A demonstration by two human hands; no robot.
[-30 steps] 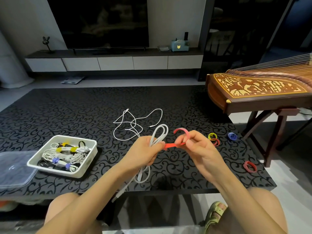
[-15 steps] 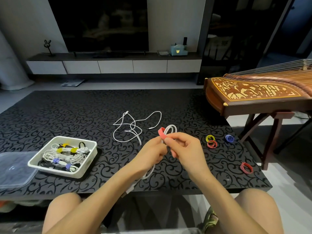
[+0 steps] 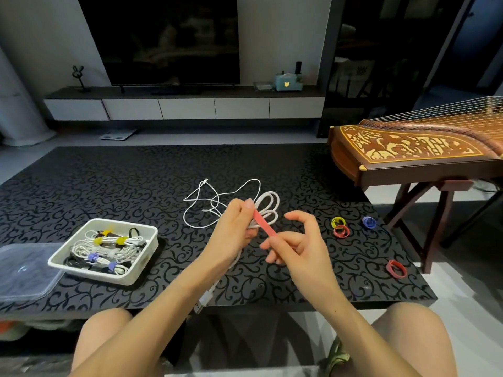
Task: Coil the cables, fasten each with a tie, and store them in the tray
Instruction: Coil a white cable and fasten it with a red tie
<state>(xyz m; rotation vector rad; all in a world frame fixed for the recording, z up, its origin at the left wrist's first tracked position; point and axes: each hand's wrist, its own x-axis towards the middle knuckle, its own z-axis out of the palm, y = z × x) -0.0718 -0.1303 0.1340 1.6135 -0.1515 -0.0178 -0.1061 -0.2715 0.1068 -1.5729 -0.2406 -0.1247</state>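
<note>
My left hand [image 3: 236,227] grips a coiled white cable [image 3: 268,206] above the table, its loops sticking out past the fingers and its USB plug [image 3: 202,303] hanging over the near edge. A red tie strip [image 3: 263,225] runs from under my left thumb down to my right hand [image 3: 294,240], which pinches its lower end. A thin white cable [image 3: 206,205] lies loose and uncoiled on the table behind my hands. The white tray [image 3: 148,242] at the left holds several bundled cables with yellow and blue ties.
Rolled ties lie on the black patterned table [image 3: 109,186] to the right: a yellow tie [image 3: 338,221], red tie [image 3: 341,231], blue tie [image 3: 368,222] and another red roll [image 3: 396,268]. A clear lid [image 3: 24,270] sits left of the tray. A wooden zither [image 3: 413,151] stands at the right.
The red tie, curled between both hands a second ago, now stretches straight from the coil down to my right hand. The coil has risen slightly.
</note>
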